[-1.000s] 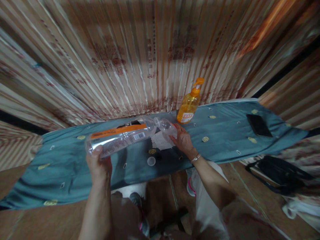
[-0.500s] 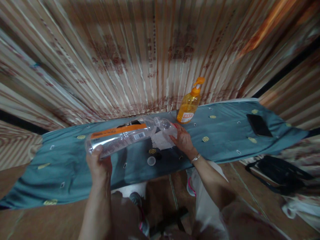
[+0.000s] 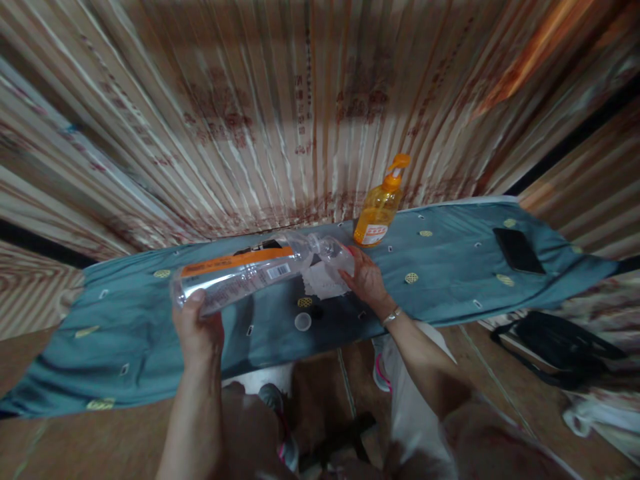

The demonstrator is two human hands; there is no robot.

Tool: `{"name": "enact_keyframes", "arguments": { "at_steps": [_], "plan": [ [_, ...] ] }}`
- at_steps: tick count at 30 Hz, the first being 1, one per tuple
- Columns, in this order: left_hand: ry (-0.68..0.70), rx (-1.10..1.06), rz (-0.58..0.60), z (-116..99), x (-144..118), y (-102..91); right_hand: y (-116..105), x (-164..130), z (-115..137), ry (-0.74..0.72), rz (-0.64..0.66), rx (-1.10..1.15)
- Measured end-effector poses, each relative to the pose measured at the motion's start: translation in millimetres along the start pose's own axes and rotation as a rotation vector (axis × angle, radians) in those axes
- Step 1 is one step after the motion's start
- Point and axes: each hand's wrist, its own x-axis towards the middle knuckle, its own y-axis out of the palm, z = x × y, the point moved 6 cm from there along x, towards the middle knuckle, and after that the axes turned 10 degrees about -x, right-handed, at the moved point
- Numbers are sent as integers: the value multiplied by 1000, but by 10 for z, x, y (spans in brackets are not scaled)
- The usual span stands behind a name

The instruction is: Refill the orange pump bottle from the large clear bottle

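left hand (image 3: 197, 330) clamps base of tipped clear bottle (image 3: 240, 272); right hand (image 3: 367, 280) grips small bottle (image 3: 336, 255) at its mouth, over blue cloth (image 3: 450, 267)

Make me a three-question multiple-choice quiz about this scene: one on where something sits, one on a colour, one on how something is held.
1. Where is the dark flat phone?
A. on the blue-grey patterned cloth, far right
B. on the floor
C. in a hand

2. What colour is the pump-top soap bottle?
A. green
B. orange
C. white

3. How is the large clear plastic bottle with the orange label band held?
A. upright
B. hanging upside down
C. tipped nearly level

Answers: 1 A, it lies on the cloth's right end. 2 B, body and pump are orange. 3 C, the left hand grips its base while its neck meets a smaller clear bottle steadied by the right hand.
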Motion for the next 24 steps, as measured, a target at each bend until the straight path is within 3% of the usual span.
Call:
{"name": "enact_keyframes", "arguments": {
  "at_steps": [14, 24],
  "plan": [
    [-3, -12, 21, -5, -18, 3, 39, -17, -45, -20, -35, 51],
    [-31, 0, 13, -14, -38, 15, -29, 7, 6, 5, 20, 2]
  ]
}}
